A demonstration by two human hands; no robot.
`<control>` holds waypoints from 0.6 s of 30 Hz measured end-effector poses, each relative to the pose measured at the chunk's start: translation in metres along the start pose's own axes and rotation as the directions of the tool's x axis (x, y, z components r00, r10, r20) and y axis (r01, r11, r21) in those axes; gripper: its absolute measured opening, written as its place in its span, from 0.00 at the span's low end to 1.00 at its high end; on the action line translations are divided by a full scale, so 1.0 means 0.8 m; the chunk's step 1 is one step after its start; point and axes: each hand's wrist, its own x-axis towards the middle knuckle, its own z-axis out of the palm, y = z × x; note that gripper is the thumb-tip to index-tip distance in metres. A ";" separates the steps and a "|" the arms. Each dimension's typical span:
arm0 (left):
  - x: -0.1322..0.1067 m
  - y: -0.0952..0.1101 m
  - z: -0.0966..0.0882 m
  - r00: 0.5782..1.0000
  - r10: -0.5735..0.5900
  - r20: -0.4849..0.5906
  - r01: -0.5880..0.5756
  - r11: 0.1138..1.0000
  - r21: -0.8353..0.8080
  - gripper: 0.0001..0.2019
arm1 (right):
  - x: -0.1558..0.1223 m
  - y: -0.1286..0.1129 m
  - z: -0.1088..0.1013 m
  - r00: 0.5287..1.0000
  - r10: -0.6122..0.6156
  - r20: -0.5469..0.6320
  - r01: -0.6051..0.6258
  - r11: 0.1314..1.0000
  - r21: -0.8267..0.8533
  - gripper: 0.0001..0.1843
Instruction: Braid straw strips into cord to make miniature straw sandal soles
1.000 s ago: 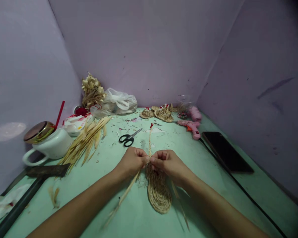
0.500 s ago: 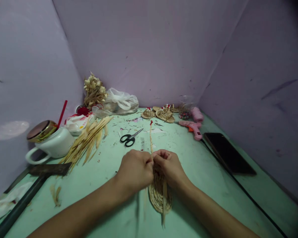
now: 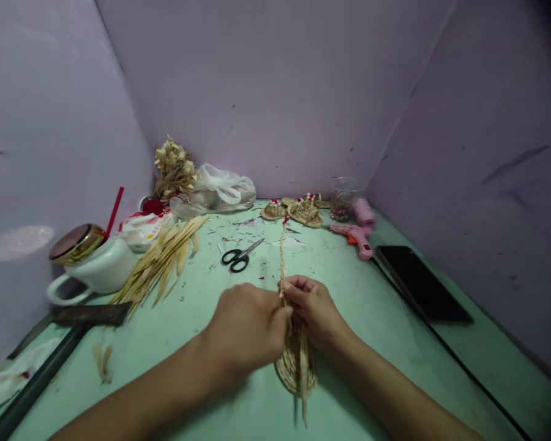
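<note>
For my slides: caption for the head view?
Left hand and right hand pinch a straw braid over a coiled straw oval on a green table.

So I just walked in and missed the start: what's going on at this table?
A person works straw with bare hands. The left hand and right hand meet mid-table, both pinching a thin braid that runs off toward the far wall. Under them an oval coiled mat lies on the green table, a loose strip trailing toward the person. Scissors, glue gun and phone lie apart from the hands.
</note>
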 end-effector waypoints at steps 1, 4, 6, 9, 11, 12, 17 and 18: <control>0.005 -0.006 -0.005 0.995 -0.074 -0.067 0.068 0.994 -0.081 0.17 | 0.000 0.000 0.000 1.000 0.004 0.009 -0.004 1.000 0.002 0.09; 0.023 -0.025 -0.006 0.960 -0.256 -0.118 0.190 0.896 -0.400 0.14 | -0.002 -0.002 0.002 0.999 0.009 0.032 -0.008 1.000 -0.009 0.09; 0.033 -0.034 0.003 0.958 -0.285 -0.005 0.227 0.775 -0.590 0.11 | -0.004 -0.003 0.004 0.999 0.001 0.032 -0.001 1.000 -0.015 0.09; 0.042 -0.039 0.017 0.943 -0.301 0.141 0.303 0.607 -0.734 0.09 | -0.005 -0.004 0.005 1.000 -0.007 0.029 0.008 1.000 -0.026 0.09; 0.043 -0.038 0.022 0.928 -0.318 0.196 0.346 0.535 -0.771 0.08 | -0.006 -0.003 0.005 0.999 -0.002 0.032 0.003 0.999 -0.038 0.09; 0.043 -0.037 0.022 0.921 -0.320 0.220 0.363 0.506 -0.782 0.07 | -0.005 -0.003 0.005 0.999 0.007 0.033 -0.005 0.999 -0.044 0.09; 0.041 -0.032 0.017 0.889 -0.303 0.344 0.451 0.438 -0.778 0.04 | -0.006 -0.005 0.005 0.998 0.039 0.049 -0.037 0.999 -0.040 0.08; 0.041 -0.032 0.016 0.879 -0.293 0.375 0.472 0.433 -0.768 0.04 | -0.007 -0.006 0.005 0.998 0.039 0.054 -0.037 0.999 -0.039 0.08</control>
